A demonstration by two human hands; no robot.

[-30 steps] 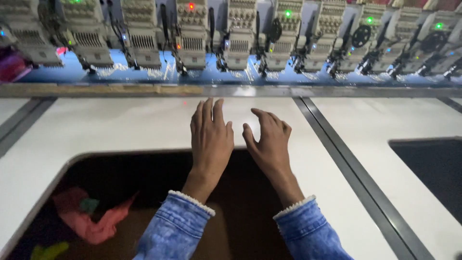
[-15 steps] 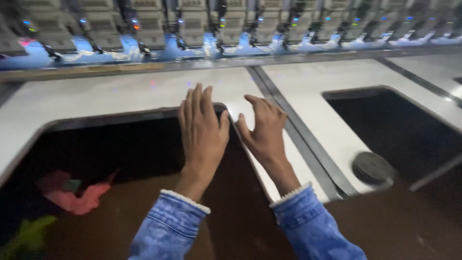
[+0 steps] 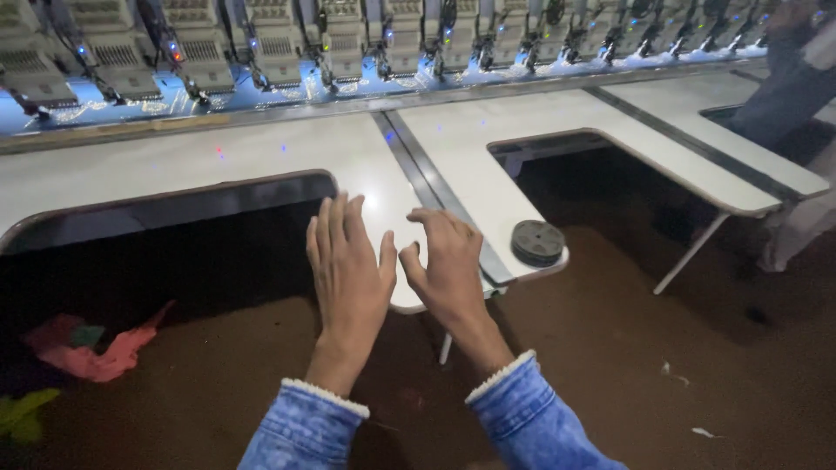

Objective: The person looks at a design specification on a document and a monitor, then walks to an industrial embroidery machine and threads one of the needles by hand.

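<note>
White table panels (image 3: pixel 261 161) with dark cut-outs stretch across a dim workroom, and behind them runs a long row of embroidery machine heads (image 3: pixel 348 39) lit by small coloured lamps, above a brown floor (image 3: pixel 610 365). From the head camera, the left hand (image 3: pixel 348 270) and the right hand (image 3: pixel 448 265) are held out side by side, palms down, over the near rounded tip of the middle panel (image 3: pixel 392 226); both wrists come out of blue denim sleeves (image 3: pixel 531 422) with pale fleece cuffs. Left fingers lie straight and close together, right fingers are slightly curled and a little spread, and neither hand holds anything; whether the fingertips touch the panel I cannot tell. One round black disc (image 3: pixel 537 242) lies on the panel's corner just beside the right hand, apart from it. Two cloth scraps lie on the floor at the left, one pink-red (image 3: pixel 91 348), one green (image 3: pixel 22 413). At the far right edge a person's legs (image 3: pixel 788 78) show.
</note>
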